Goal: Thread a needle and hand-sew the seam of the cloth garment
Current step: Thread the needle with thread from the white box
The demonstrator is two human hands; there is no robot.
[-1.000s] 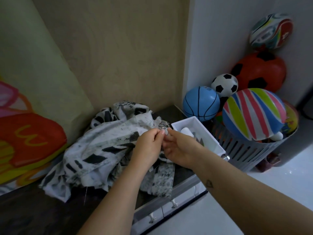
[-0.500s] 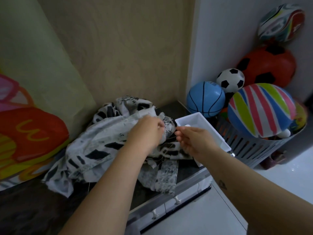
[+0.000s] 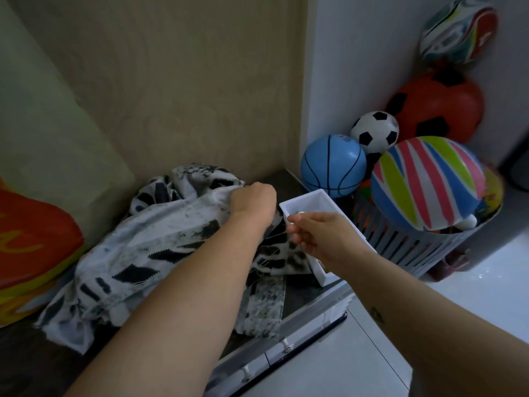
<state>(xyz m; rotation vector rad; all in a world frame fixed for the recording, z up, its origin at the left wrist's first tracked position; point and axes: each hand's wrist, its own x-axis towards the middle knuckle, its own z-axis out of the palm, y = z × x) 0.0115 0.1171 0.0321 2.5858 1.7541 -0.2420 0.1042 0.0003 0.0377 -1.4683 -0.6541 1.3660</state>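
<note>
A white cloth garment [image 3: 160, 242] with black patches lies bunched on a dark countertop [image 3: 34, 365] against the wall. My left hand [image 3: 253, 202] grips a fold of the cloth near its top right. My right hand [image 3: 313, 234] sits a little to the right, fingers pinched together, over the near side of a white plastic box [image 3: 312, 203]. A thin pale thread [image 3: 276, 234] runs from the pinch toward the cloth. The needle itself is too small to make out.
A grey slatted basket [image 3: 406, 247] heaped with balls stands right of the box: a blue one [image 3: 333, 166], a striped one [image 3: 426, 181], a small soccer ball [image 3: 375, 131]. A colourful orange cushion [image 3: 31, 247] lies far left. Drawer knobs [image 3: 286, 346] line the counter front.
My hands were together at the cloth edge; the right hand has drawn away to the right, pulling thread out, while the left stays gripping the cloth. The view has tilted slightly.
</note>
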